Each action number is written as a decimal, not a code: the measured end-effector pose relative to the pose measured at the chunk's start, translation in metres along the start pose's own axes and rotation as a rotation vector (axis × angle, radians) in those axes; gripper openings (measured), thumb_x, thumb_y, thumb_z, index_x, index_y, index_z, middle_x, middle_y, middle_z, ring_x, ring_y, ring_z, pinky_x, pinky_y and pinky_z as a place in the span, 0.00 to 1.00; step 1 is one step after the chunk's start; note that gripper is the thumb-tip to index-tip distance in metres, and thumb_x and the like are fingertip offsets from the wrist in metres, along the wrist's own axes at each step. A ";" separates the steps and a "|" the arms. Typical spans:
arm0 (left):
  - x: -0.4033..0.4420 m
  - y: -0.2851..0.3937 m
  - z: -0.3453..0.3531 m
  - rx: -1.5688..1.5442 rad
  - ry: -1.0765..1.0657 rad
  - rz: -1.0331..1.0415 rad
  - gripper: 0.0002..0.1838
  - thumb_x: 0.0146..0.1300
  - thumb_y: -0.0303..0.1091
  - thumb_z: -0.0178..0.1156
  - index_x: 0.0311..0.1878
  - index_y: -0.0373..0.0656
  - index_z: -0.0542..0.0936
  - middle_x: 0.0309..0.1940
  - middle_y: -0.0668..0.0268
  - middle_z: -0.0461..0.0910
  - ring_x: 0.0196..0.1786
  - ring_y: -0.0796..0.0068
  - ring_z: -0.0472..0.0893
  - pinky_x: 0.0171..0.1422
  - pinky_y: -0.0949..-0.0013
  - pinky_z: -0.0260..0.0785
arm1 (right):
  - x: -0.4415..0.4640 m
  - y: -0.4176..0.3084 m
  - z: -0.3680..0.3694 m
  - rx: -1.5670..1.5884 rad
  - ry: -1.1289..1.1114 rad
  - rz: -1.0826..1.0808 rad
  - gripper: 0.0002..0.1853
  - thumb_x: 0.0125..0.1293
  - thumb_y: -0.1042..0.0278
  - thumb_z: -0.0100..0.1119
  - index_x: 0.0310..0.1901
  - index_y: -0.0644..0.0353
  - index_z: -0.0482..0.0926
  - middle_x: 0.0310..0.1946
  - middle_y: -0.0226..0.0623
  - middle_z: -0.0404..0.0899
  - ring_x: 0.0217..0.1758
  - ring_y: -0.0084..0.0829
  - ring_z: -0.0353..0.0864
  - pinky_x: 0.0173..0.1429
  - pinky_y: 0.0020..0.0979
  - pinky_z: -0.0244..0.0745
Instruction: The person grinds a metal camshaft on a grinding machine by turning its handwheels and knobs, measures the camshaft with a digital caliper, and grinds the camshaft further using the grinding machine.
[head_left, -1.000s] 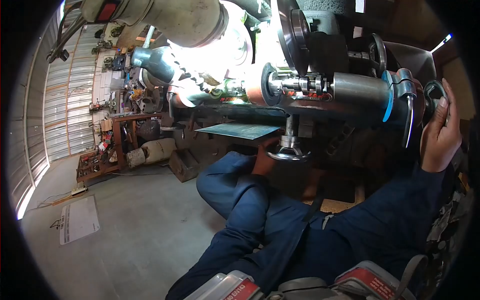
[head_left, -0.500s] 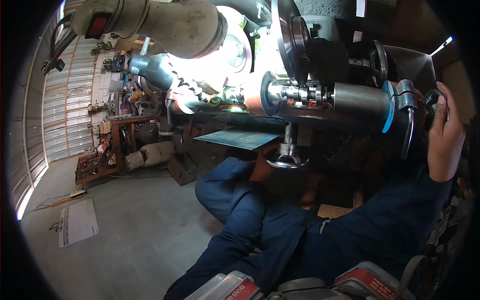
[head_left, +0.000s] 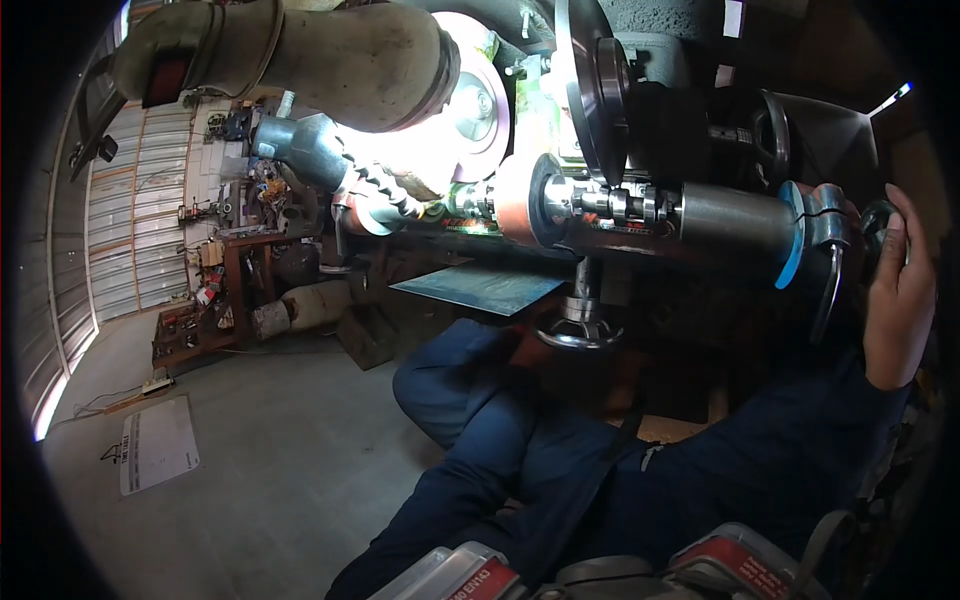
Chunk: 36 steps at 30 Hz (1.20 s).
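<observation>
On the right, my right hand (head_left: pixel 900 300) is closed on a small dark handwheel (head_left: pixel 877 218) at the end of the machine, thumb in front and fingers along its outer edge. A shaft with lobes (head_left: pixel 625 207) lies level between a round chuck (head_left: pixel 530 200) and a grey metal cylinder (head_left: pixel 738 218). Beside the cylinder is a clamp with a lever (head_left: pixel 828 215). In deep shadow near the chrome handwheel (head_left: pixel 580 333) below the machine, my left hand is too dark to make out; its fingers do not show.
A thick hose (head_left: pixel 350 65) and a bright lamp glare cross the upper left. A large disc (head_left: pixel 592 90) stands behind the shaft. One flat metal sheet (head_left: pixel 480 287) juts out below. At the left are a cluttered rack (head_left: pixel 236 280) and a white board (head_left: pixel 160 447) on the floor.
The machine sits slightly lower and farther right in view, as does my right hand, which stays on its handwheel. Skin near the chrome handwheel, visible a second ago, has faded into shadow.
</observation>
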<state>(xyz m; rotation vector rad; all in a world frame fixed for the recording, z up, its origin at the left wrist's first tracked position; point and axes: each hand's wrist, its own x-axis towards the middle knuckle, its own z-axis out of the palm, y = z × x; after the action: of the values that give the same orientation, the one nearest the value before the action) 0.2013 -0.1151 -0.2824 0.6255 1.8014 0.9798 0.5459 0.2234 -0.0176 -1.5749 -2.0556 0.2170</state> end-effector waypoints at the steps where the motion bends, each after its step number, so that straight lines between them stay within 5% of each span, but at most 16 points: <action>1: -0.002 0.001 0.000 -0.004 0.004 -0.008 0.35 0.50 0.34 0.72 0.61 0.38 0.70 0.57 0.56 0.73 0.62 0.64 0.70 0.69 0.62 0.59 | 0.000 -0.001 0.000 -0.007 -0.016 0.019 0.16 0.75 0.63 0.44 0.57 0.57 0.76 0.48 0.46 0.81 0.54 0.38 0.81 0.56 0.33 0.72; 5: -0.010 0.023 -0.007 -0.025 0.010 -0.075 0.37 0.50 0.36 0.73 0.62 0.37 0.69 0.59 0.55 0.72 0.63 0.63 0.69 0.70 0.62 0.58 | -0.008 -0.003 0.004 0.152 0.121 -0.048 0.18 0.75 0.65 0.42 0.59 0.64 0.73 0.55 0.47 0.77 0.59 0.39 0.77 0.61 0.34 0.70; 11: -0.064 0.203 -0.030 -0.245 -0.108 -0.138 0.40 0.49 0.40 0.74 0.64 0.37 0.68 0.61 0.55 0.70 0.65 0.62 0.67 0.71 0.61 0.57 | -0.049 0.007 0.023 0.276 0.321 -0.149 0.22 0.76 0.68 0.35 0.63 0.76 0.64 0.62 0.55 0.69 0.65 0.46 0.70 0.68 0.37 0.65; 15: -0.025 0.231 0.012 0.613 -0.394 0.227 0.59 0.37 0.56 0.77 0.70 0.36 0.58 0.67 0.48 0.61 0.72 0.50 0.58 0.75 0.54 0.48 | -0.058 0.021 0.037 0.009 0.464 -0.207 0.23 0.76 0.66 0.33 0.62 0.78 0.64 0.59 0.58 0.70 0.60 0.48 0.74 0.64 0.39 0.70; 16: -0.020 0.236 0.024 0.622 -0.381 0.091 0.64 0.34 0.58 0.77 0.71 0.35 0.54 0.68 0.44 0.59 0.73 0.49 0.55 0.76 0.54 0.46 | -0.057 0.020 0.035 -0.105 0.480 -0.243 0.23 0.76 0.66 0.34 0.61 0.78 0.64 0.59 0.58 0.71 0.59 0.48 0.76 0.63 0.39 0.71; 18: -0.017 0.233 0.036 0.681 -0.226 0.137 0.65 0.34 0.57 0.78 0.70 0.33 0.53 0.67 0.44 0.59 0.73 0.47 0.54 0.76 0.53 0.45 | -0.046 0.030 0.038 -0.313 0.573 -0.446 0.22 0.75 0.65 0.35 0.59 0.78 0.66 0.57 0.59 0.72 0.57 0.49 0.77 0.61 0.40 0.72; 20: -0.017 0.238 0.041 0.679 -0.188 0.103 0.56 0.36 0.51 0.79 0.64 0.33 0.61 0.61 0.48 0.66 0.67 0.52 0.63 0.71 0.55 0.54 | -0.027 0.050 0.046 -0.539 0.768 -0.765 0.22 0.75 0.65 0.36 0.58 0.77 0.67 0.56 0.60 0.72 0.56 0.50 0.77 0.60 0.41 0.73; 22: -0.017 0.240 0.041 0.670 -0.195 0.039 0.50 0.37 0.48 0.79 0.61 0.34 0.65 0.57 0.50 0.70 0.64 0.54 0.69 0.68 0.57 0.60 | -0.028 0.061 0.036 -0.596 0.735 -0.833 0.22 0.75 0.64 0.36 0.58 0.77 0.66 0.55 0.60 0.72 0.56 0.49 0.77 0.61 0.42 0.73; 36: -0.005 0.198 0.010 0.268 -0.535 -0.065 0.44 0.46 0.46 0.75 0.63 0.37 0.65 0.58 0.53 0.71 0.62 0.58 0.71 0.65 0.59 0.64 | -0.045 0.055 0.038 -0.337 0.545 -0.499 0.25 0.75 0.59 0.36 0.60 0.75 0.65 0.56 0.59 0.72 0.57 0.49 0.76 0.61 0.41 0.72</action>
<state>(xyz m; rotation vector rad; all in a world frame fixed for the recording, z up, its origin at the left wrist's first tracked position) 0.2110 -0.0074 -0.1162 0.8929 1.4654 0.4651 0.5811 0.2059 -0.0879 -1.0684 -2.0094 -0.6938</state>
